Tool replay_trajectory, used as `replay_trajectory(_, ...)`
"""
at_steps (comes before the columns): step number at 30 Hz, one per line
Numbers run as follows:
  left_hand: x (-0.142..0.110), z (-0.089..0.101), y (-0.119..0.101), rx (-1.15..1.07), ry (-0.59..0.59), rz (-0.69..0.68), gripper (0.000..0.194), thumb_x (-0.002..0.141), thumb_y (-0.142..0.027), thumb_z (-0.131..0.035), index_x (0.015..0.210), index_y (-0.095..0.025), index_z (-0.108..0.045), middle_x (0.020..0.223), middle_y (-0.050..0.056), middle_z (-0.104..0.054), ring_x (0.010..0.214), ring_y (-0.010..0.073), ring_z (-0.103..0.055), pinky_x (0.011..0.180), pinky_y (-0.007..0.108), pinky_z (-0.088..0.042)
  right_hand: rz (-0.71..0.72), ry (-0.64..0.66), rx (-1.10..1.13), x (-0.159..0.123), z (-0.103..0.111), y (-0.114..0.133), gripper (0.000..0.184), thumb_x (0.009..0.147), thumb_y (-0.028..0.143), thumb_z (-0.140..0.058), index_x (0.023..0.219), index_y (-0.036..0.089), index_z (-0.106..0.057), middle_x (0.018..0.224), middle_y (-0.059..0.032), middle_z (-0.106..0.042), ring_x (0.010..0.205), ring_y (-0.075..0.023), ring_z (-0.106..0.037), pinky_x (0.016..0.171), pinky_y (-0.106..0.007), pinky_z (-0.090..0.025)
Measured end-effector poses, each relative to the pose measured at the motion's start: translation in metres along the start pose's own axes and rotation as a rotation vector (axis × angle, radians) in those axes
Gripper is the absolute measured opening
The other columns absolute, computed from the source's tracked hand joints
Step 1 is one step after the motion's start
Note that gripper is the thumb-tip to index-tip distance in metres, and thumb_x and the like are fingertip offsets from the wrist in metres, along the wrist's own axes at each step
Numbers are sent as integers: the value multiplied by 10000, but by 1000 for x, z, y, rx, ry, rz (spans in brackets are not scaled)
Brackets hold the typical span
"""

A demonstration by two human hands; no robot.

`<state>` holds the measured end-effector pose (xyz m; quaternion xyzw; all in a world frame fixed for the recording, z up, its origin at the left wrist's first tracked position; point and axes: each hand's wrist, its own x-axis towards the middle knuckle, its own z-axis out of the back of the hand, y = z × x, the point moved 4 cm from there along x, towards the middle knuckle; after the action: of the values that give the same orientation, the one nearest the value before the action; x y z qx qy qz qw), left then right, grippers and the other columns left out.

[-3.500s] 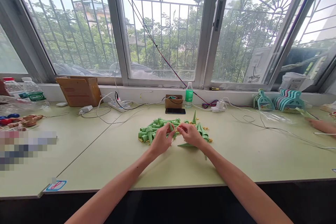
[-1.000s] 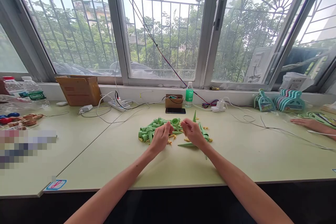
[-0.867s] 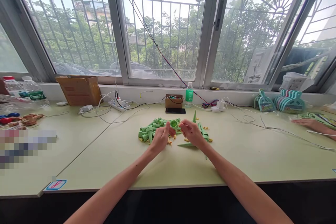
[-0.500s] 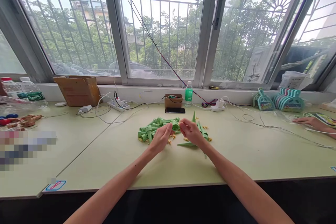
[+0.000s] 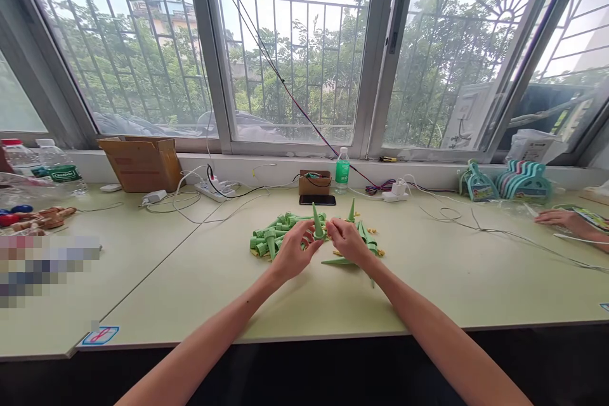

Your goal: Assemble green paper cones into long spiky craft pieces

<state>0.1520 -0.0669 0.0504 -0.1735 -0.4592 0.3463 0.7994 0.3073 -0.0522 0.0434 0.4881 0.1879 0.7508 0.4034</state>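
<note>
A green plastic cone-shaped spike stands point-up between my hands, above the table. My left hand holds it near its wide base, fingers curved behind and thumb in front. My right hand is closed in a pinch close to the right of the base; what its fingertips hold is hidden. Left of my hands lies a pile of green plastic pieces, several of them tubes or caps. To the right are more green cones and small yellow pieces.
A phone, a small open carton and a green-labelled bottle stand behind the pile. Power strips and cables run along the window wall. A large cardboard box is at left; another person's hand rests far right.
The green spike has turned from showing its round open end to standing point-up. My left hand's fingers have spread wider around it; my right hand stays close beside it.
</note>
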Motion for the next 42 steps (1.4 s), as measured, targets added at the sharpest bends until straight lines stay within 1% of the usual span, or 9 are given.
replay_trajectory(3,0,1,-2,4,-18,-13,254,840,-298,-618,1066,-202,-553,996,45,-555,748,130,-617,647,264,-542,11,-8,-22,0,1,2,399,958,431,-377,636,196,-392,571,22,-464,508,-104,-382,512,-240,-294)
replay_trajectory(6,1,0,-2,14,-26,-7,222,845,-293,-605,1036,-198,-542,983,41,-543,732,123,-613,643,261,-538,4,-16,-25,0,1,3,389,958,431,-380,649,197,-408,547,32,-440,499,-105,-369,509,-241,-286)
replay_trajectory(9,1,0,-1,20,-32,14,216,868,-308,-564,1045,-194,-513,976,46,-552,713,122,-612,640,262,-528,-3,-34,-11,0,0,3,370,959,431,-383,670,202,-410,518,45,-403,488,-108,-352,498,-241,-273)
replay_trajectory(12,1,2,2,13,-55,59,249,895,-352,-521,1091,-201,-487,967,49,-582,717,132,-613,648,263,-510,-3,-56,13,0,1,3,359,964,432,-382,688,204,-416,527,46,-404,489,-107,-351,496,-238,-273)
replay_trajectory(18,0,1,1,-55,5,143,299,961,-443,-356,1100,-210,-483,668,-20,-609,624,149,-581,633,260,-451,-8,-30,83,-2,1,4,350,965,455,-385,718,208,-410,552,47,-426,489,-100,-369,495,-221,-294)
replay_trajectory(24,1,2,1,-147,-7,197,391,974,-486,-273,1090,-209,-523,641,-7,-639,631,171,-609,671,288,-452,8,27,111,-2,0,8,339,961,449,-391,736,201,-446,580,36,-465,499,-96,-396,507,-212,-328)
replay_trajectory(30,0,3,-1,-147,17,198,341,949,-501,-357,1071,-219,-503,631,-27,-630,613,164,-611,631,272,-459,14,57,106,-3,-1,9,330,958,452,-388,771,198,-487,603,32,-463,504,-99,-406,515,-218,-348)
replay_trajectory(37,-1,3,-5,-125,35,150,348,918,-468,-452,1151,-210,-465,690,-25,-624,640,152,-619,644,265,-488,5,60,93,-2,-1,7,302,966,425,-375,836,197,-524,578,41,-475,475,-99,-400,512,-221,-347)
replay_trajectory(42,-1,1,-3,-80,18,117,354,894,-438,-507,1161,-210,-462,682,-33,-611,618,144,-604,655,268,-493,20,62,84,-2,-3,3,350,975,402,-363,696,202,-433,531,47,-444,476,-98,-401,523,-222,-336)
